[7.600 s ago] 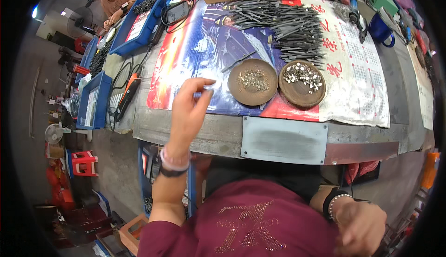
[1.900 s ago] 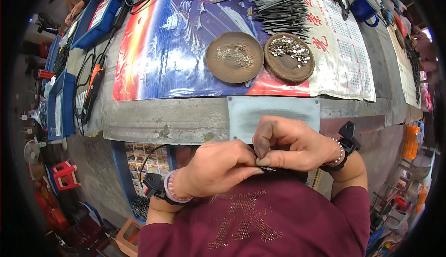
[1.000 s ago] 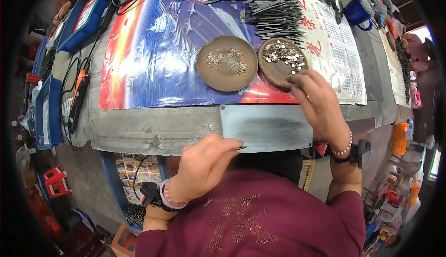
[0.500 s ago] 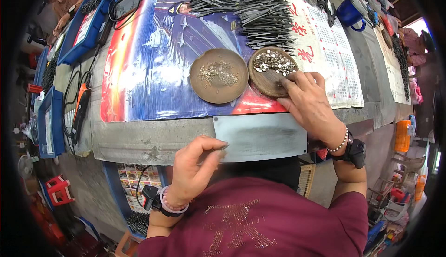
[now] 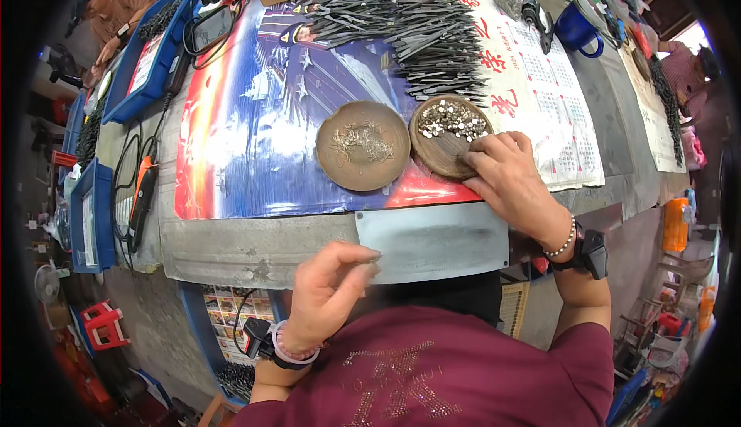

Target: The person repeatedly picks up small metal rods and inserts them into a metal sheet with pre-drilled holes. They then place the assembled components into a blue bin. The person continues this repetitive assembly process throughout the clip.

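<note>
My right hand (image 5: 511, 181) reaches over the bench. Its fingertips rest on the near rim of a round brown dish (image 5: 441, 153) that holds several small silver pieces. A second brown dish (image 5: 363, 146) with a little heap of fine wire bits stands just left of it. My left hand (image 5: 328, 297) hovers close to my chest at the left end of a grey metal plate (image 5: 440, 240). Its thumb and fingers are pinched together on what looks like a small thin part, blurred. A large pile of dark metal strips (image 5: 421, 29) lies behind the dishes.
A glossy poster (image 5: 247, 141) and a calendar sheet (image 5: 556, 110) cover the bench. Blue trays (image 5: 147, 49) and an orange-black tool (image 5: 143, 195) with cables lie at the left. A blue mug (image 5: 577, 29) stands far right. Other people sit at the top left (image 5: 116, 2) and far right (image 5: 691, 52).
Both hands were joined at my chest. My right hand then went forward to the right dish and stays there. My left hand remains pinched near the plate's left end.
</note>
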A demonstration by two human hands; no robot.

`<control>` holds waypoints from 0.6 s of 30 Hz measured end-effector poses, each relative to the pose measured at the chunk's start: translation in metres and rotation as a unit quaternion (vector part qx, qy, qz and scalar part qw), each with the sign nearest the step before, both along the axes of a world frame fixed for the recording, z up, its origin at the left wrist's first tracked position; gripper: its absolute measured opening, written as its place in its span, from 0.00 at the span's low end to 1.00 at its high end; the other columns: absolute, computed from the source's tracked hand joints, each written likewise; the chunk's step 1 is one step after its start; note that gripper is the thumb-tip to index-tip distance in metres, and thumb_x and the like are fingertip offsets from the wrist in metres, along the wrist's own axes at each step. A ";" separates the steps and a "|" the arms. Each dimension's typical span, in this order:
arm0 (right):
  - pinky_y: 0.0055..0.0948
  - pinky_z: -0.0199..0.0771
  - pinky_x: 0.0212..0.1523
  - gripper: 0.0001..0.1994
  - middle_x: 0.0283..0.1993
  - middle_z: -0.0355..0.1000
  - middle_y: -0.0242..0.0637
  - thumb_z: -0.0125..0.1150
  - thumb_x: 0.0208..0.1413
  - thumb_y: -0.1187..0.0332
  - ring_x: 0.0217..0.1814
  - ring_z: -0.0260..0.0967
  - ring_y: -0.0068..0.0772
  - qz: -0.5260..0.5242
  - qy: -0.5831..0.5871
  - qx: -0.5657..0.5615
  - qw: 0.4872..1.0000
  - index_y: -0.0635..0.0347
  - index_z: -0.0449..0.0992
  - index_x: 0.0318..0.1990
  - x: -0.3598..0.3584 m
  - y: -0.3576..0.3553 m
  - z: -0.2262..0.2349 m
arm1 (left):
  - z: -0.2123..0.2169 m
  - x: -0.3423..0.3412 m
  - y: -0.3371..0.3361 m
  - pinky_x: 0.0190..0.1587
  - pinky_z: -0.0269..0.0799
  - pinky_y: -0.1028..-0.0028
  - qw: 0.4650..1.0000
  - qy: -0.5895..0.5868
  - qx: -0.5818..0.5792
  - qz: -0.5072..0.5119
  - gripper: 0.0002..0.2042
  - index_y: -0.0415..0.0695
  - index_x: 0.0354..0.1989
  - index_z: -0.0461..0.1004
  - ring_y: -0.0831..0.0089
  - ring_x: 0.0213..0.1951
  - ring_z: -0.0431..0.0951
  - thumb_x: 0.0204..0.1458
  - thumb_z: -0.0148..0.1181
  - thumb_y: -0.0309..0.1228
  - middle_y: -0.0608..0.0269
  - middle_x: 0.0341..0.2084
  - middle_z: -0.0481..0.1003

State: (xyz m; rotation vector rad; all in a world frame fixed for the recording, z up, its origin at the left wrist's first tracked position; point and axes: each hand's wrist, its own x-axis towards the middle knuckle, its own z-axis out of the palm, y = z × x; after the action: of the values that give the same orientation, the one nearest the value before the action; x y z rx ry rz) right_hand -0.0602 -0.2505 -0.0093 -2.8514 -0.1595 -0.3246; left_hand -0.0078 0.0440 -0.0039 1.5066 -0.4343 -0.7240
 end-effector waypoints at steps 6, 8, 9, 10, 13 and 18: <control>0.42 0.56 0.55 0.05 0.35 0.66 0.36 0.56 0.46 0.77 0.43 0.64 0.38 0.025 -0.010 -0.034 0.999 0.60 0.72 0.33 -0.003 -0.001 -0.007 | 0.002 -0.002 -0.005 0.29 0.66 0.85 1.000 0.014 0.000 0.009 0.06 0.34 0.43 0.71 0.85 0.27 0.70 0.57 0.54 0.18 0.60 0.32 0.75; 0.41 0.56 0.54 0.04 0.33 0.65 0.36 0.55 0.45 0.78 0.42 0.64 0.38 0.033 -0.014 -0.053 0.998 0.59 0.71 0.30 0.000 -0.001 -0.008 | 0.002 -0.003 -0.007 0.29 0.67 0.85 1.000 0.016 -0.009 0.008 0.07 0.34 0.43 0.71 0.85 0.27 0.71 0.57 0.54 0.18 0.60 0.32 0.76; 0.40 0.57 0.53 0.04 0.33 0.65 0.37 0.55 0.44 0.78 0.41 0.64 0.39 0.035 -0.019 -0.042 0.998 0.59 0.70 0.29 0.001 0.000 -0.007 | 0.001 -0.003 -0.008 0.29 0.67 0.85 1.000 0.020 -0.016 0.008 0.07 0.34 0.43 0.71 0.85 0.27 0.71 0.57 0.54 0.18 0.60 0.32 0.76; 0.39 0.57 0.52 0.04 0.32 0.64 0.37 0.55 0.44 0.79 0.40 0.63 0.39 0.037 -0.024 -0.031 0.999 0.59 0.69 0.28 0.003 0.001 -0.004 | 0.000 -0.004 -0.009 0.29 0.67 0.85 0.999 0.025 -0.023 0.009 0.07 0.34 0.43 0.72 0.85 0.27 0.71 0.57 0.54 0.18 0.60 0.32 0.76; 0.37 0.61 0.48 0.04 0.31 0.65 0.38 0.58 0.44 0.78 0.37 0.65 0.41 0.032 -0.029 0.031 0.999 0.60 0.70 0.28 0.002 0.009 0.011 | -0.002 -0.006 -0.011 0.29 0.67 0.85 0.998 0.049 -0.046 0.009 0.07 0.35 0.44 0.72 0.84 0.27 0.71 0.57 0.53 0.17 0.60 0.32 0.76; 0.36 0.69 0.36 0.10 0.31 0.71 0.39 0.68 0.41 0.76 0.34 0.69 0.43 0.013 -0.002 0.274 0.962 0.61 0.75 0.32 -0.030 0.048 0.038 | -0.009 -0.010 -0.015 0.32 0.68 0.83 0.989 0.113 -0.095 0.012 0.09 0.35 0.47 0.72 0.83 0.31 0.72 0.59 0.53 0.19 0.62 0.36 0.74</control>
State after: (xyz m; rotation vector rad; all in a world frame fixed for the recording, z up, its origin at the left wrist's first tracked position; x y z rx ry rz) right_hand -0.0904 -0.2026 0.0286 -2.2976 -0.0881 -0.3114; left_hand -0.0181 0.0289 -0.0125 1.2328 -0.3030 -0.8005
